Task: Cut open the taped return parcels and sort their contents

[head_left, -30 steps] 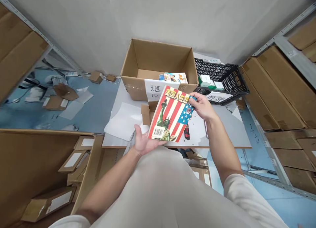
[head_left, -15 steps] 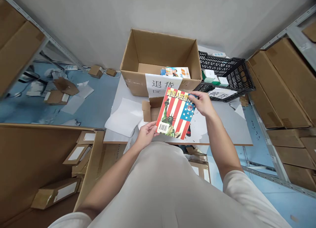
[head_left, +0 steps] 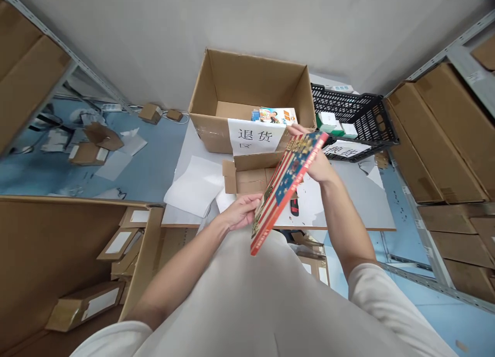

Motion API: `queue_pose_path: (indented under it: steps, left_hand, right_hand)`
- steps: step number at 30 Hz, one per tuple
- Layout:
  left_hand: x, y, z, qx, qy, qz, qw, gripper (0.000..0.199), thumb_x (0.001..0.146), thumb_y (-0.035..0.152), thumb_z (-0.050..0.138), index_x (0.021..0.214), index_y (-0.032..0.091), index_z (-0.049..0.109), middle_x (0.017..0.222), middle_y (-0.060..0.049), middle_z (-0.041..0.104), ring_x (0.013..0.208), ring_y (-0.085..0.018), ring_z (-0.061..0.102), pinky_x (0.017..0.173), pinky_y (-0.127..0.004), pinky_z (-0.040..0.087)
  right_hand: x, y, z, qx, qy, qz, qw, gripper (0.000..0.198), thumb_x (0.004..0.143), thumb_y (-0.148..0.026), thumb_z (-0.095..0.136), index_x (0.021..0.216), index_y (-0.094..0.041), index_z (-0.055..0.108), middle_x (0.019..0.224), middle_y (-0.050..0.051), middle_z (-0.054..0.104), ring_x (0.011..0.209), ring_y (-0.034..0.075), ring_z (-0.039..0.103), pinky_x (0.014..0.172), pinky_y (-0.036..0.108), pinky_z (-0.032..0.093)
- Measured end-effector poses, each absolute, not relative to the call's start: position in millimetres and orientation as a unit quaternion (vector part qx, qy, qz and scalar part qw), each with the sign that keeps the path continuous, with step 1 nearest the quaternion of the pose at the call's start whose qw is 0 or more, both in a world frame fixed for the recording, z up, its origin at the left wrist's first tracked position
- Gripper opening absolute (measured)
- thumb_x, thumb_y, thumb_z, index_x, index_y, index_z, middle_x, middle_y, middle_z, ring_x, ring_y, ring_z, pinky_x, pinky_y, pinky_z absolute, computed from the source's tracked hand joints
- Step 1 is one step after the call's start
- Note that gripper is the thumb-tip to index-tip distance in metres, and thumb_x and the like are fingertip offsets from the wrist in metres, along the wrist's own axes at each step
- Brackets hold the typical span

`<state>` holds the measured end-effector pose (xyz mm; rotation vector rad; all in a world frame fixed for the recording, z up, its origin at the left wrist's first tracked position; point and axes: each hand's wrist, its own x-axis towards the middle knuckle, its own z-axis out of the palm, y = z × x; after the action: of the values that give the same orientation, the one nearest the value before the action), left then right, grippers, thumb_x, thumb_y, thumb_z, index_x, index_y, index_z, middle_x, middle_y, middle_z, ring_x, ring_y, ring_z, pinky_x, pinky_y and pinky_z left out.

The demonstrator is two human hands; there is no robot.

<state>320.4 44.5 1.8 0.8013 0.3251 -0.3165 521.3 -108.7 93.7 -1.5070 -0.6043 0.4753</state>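
A book (head_left: 286, 184) with a flag-patterned cover is tilted in front of me, its red spine turned up toward me. My right hand (head_left: 315, 161) grips it near the upper end, the fingers partly hidden behind the cover. My left hand (head_left: 243, 211) is closed at the book's left edge, thumb and fingers pinching it. Behind the book, a small open cardboard box (head_left: 249, 181) lies on the white table (head_left: 348, 202). Farther back stands a large open carton (head_left: 211, 130) with a paper sign on its front and a few colourful packs or books (head_left: 276, 115) inside.
Right of the carton is a black plastic crate (head_left: 371, 107) holding several small white-green boxes. White sheets (head_left: 195, 184) cover the table's left side; a black-red tool (head_left: 294, 207) lies near its front edge. A big carton of parcels (head_left: 154, 243) stands at left, shelves of cartons (head_left: 436, 135) at right.
The book has turned from cover facing me to a steep tilt with its spine showing. My left hand has shifted slightly right. More of the small box and the black-red tool shows.
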Motion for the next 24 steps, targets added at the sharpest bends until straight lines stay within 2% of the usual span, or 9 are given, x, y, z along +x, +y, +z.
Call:
queue_pose_path:
  steps: [3,5,7,11,15,19,24]
  left_hand:
    - [321.0,38.1,6.9,0.361,0.139,-0.186,0.903,0.052,0.071,0.054,0.072,0.111,0.020,0.069,0.104,-0.010,0.071,0.085,-0.021,0.067,0.080,-0.035,0.054]
    - [315.1,41.6,6.1,0.326,0.148,-0.132,0.924,0.069,0.070,0.071,0.062,0.118,0.022,0.065,0.121,-0.011,0.065,0.103,-0.027,0.064,0.088,-0.041,0.052]
    - [306.9,48.2,1.8,0.335,0.177,-0.051,0.924,0.079,0.066,0.078,0.058,0.122,0.022,0.062,0.129,-0.012,0.060,0.111,-0.031,0.060,0.090,-0.045,0.051]
    - [294.9,54.4,-10.2,0.466,0.259,0.022,0.846,0.059,0.065,0.056,0.075,0.109,0.017,0.066,0.113,-0.010,0.068,0.097,-0.023,0.065,0.081,-0.036,0.055]
    - [293.5,49.5,-15.3,0.460,0.275,0.030,0.843,0.054,0.068,0.053,0.074,0.107,0.016,0.067,0.098,-0.006,0.071,0.079,-0.016,0.066,0.073,-0.031,0.057]
    - [295.7,45.9,-17.2,0.449,0.269,0.038,0.851,0.049,0.070,0.050,0.074,0.104,0.016,0.067,0.096,-0.006,0.071,0.077,-0.014,0.066,0.070,-0.029,0.057]
    - [299.1,47.6,-21.2,0.455,0.266,0.034,0.849,0.052,0.072,0.049,0.073,0.111,0.016,0.066,0.099,-0.007,0.072,0.079,-0.016,0.067,0.073,-0.030,0.057]
  right_hand:
    - [525.5,-98.6,89.2,-0.659,-0.252,0.254,0.661,0.050,0.056,-0.050,0.084,0.094,-0.024,0.065,0.087,0.000,0.070,0.077,0.018,0.068,0.064,0.032,0.059]
    - [531.7,-99.6,85.8,-0.662,-0.224,0.275,0.661,0.043,0.061,-0.048,0.082,0.091,-0.023,0.063,0.080,-0.001,0.068,0.065,0.015,0.066,0.055,0.029,0.057]
    - [538.7,-103.1,83.3,-0.671,-0.203,0.286,0.653,0.039,0.064,-0.044,0.081,0.091,-0.021,0.064,0.079,-0.001,0.068,0.061,0.014,0.065,0.051,0.027,0.056]
    - [548.5,-107.0,77.9,-0.682,-0.181,0.301,0.641,0.040,0.067,-0.047,0.079,0.091,-0.018,0.068,0.070,0.000,0.068,0.052,0.012,0.061,0.041,0.023,0.051]
    - [549.1,-107.6,72.5,-0.682,-0.166,0.313,0.640,0.048,0.065,-0.054,0.078,0.094,-0.017,0.071,0.066,0.000,0.068,0.049,0.012,0.061,0.039,0.023,0.051]
    - [549.8,-111.3,69.5,-0.686,-0.159,0.322,0.633,0.049,0.064,-0.054,0.078,0.096,-0.017,0.071,0.069,0.001,0.070,0.050,0.012,0.062,0.041,0.023,0.053]
    - [557.9,-115.7,71.8,-0.701,-0.199,0.336,0.597,0.047,0.070,-0.053,0.075,0.102,-0.018,0.071,0.077,0.002,0.072,0.056,0.012,0.065,0.043,0.021,0.054]
